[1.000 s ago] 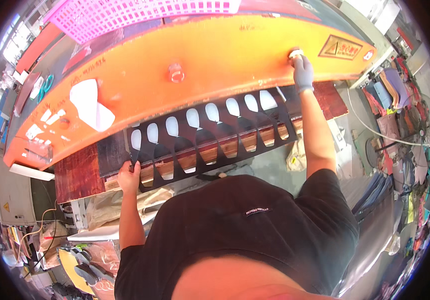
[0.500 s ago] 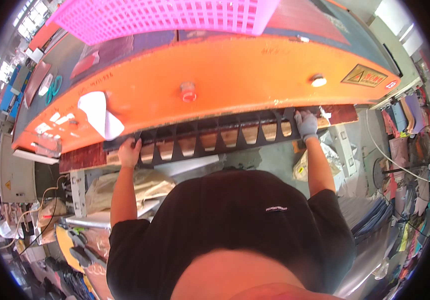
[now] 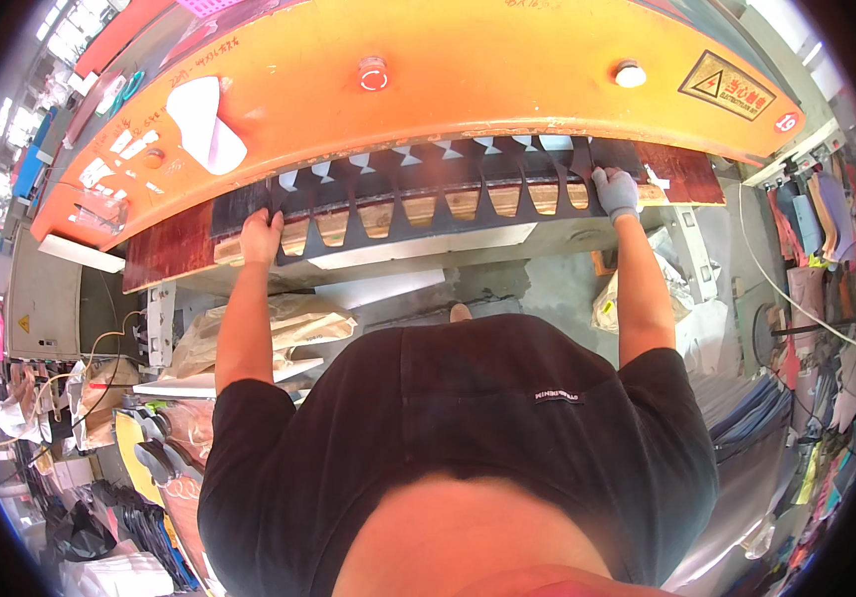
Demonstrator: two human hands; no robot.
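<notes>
Two hands (image 3: 262, 237) (image 3: 617, 191) flank the black sheet (image 3: 487, 219), seemingly gripping.

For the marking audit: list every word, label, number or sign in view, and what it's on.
Locations only; wording not copied.
Orange beam: yellow warning plate, lightning triangle plus lettering.
Same beam, right end: round red-and-white sticker, numbered.
Same beam, upper left: handwriting, too blurred to read fully.
Red button: white arrow marks.
Cabinet, left: yellow triangle, symbol too small.
Black shirt: white-lettered tag.
</notes>
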